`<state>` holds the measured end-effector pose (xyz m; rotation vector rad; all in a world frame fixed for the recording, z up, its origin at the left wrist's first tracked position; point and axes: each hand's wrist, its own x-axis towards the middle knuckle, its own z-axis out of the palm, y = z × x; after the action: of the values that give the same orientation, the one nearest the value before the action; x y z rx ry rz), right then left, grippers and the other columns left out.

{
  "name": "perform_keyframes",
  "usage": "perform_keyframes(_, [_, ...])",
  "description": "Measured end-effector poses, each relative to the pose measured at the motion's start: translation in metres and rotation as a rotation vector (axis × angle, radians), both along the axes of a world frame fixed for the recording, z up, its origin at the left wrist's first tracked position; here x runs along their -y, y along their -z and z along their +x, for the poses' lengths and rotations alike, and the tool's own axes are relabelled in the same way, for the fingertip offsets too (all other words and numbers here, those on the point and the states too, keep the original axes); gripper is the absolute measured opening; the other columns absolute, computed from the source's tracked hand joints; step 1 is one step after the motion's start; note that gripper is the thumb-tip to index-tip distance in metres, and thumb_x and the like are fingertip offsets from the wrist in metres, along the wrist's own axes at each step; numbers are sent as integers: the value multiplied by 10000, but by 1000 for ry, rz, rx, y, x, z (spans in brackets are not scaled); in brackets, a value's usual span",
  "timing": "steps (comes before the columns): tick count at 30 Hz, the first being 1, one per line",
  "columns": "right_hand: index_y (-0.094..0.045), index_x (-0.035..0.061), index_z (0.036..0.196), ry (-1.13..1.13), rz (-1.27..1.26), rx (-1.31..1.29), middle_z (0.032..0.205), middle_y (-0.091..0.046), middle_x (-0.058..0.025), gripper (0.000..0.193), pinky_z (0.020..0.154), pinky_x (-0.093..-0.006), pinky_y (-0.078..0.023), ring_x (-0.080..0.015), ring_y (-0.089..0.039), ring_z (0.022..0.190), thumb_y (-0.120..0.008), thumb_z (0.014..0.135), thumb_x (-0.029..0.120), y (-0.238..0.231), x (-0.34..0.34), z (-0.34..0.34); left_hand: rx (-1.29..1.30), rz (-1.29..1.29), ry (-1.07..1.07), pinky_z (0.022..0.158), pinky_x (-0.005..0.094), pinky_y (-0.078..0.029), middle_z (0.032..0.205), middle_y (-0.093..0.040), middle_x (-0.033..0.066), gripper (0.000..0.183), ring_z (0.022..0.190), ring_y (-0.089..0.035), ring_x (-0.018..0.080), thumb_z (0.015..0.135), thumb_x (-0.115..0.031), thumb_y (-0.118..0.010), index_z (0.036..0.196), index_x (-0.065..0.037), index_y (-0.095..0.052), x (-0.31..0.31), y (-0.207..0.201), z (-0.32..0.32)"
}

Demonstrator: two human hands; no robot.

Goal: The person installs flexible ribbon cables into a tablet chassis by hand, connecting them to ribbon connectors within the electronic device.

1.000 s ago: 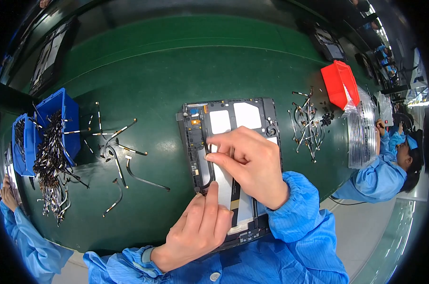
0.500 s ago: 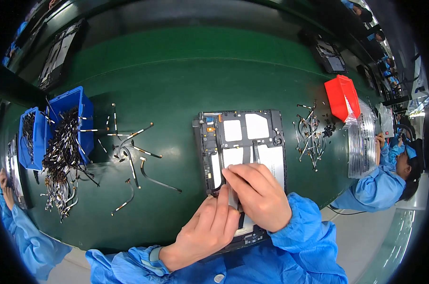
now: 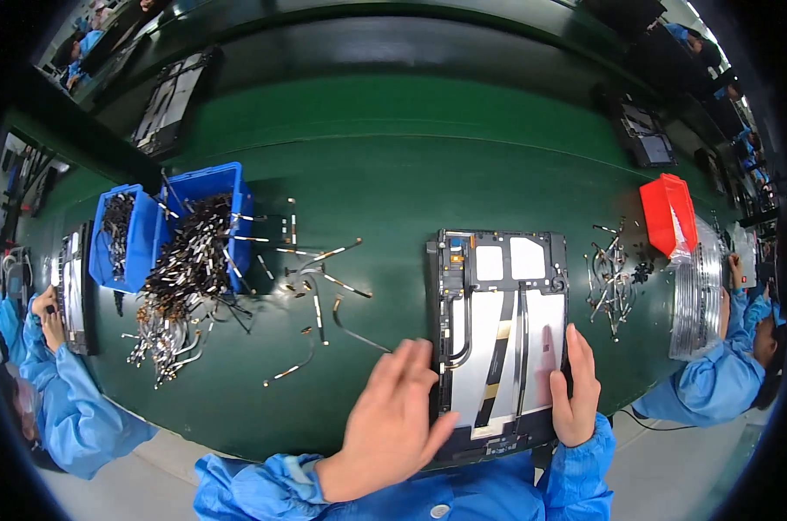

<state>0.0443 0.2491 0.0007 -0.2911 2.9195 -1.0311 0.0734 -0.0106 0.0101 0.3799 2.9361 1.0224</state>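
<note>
An opened tablet-like device (image 3: 544,343) lies in front of me, its silver battery panels and black flat cables exposed. My left hand (image 3: 391,425) is at its lower left edge, fingers and thumb spread, holding nothing. At its lower right edge my right hand (image 3: 574,395) lies with fingers stretched along the side and thumb apart. A black cable (image 3: 469,326) runs along the left part of the device, curving at its lower end. Left of the device, several loose thin cables (image 3: 319,313) with metallic ends are scattered.
Two blue bins (image 3: 247,200) at the left hold black cables, with a pile of cables (image 3: 181,300) spilling out. On the right are another cable cluster (image 3: 613,273), a red bin (image 3: 664,213) and clear plastic trays (image 3: 695,304). Co-workers in blue sleeves (image 3: 94,404) sit on both sides.
My hands have come apart from over the device to its left and right edges, baring its lower half. The whole view has shifted, so things appear farther right.
</note>
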Motion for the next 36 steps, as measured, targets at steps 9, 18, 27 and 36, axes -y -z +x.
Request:
perform_keyframes(9, [-181,23,1530,125,-950,116,1537,-300,-232,770,1061,-321,-384,-241,-403,1366,-592,879,54,-20,27,-61,-328,-263,-248,757,362,-496,1012,-635,135,239,914,-602,276,798,-104,-675,990,-24,-558,37,-1,-36])
perform_keyframes(18, [-373,68,1467,29,-1182,45,1533,-301,-232,550,1108,-340,-333,-259,-326,1417,-573,955,74,30,119,-283,-239,-403,-366,686,364,-464,858,-580,105,174,804,-567,265,803,-65,-640,934,-35,-530,54,23,-31])
perform_keyframes(27, [-644,37,1136,-15,-389,-622,1088,-653,-198,327,894,-398,-501,-329,-640,1012,-640,810,67,25,156,-315,-161,265,-441,558,339,-456,774,-603,60,276,616,-546,193,802,-46,-701,972,-46,-484,56,-10,-44])
perform_keyframes(36, [-698,-6,955,-526,-258,-133,864,-646,-142,210,679,-302,-539,-235,-658,740,-746,813,141,-45,109,-76,-73,592,-354,517,235,-455,764,-600,61,260,607,-573,96,866,10,-617,1047,-12,-431,22,-29,-75])
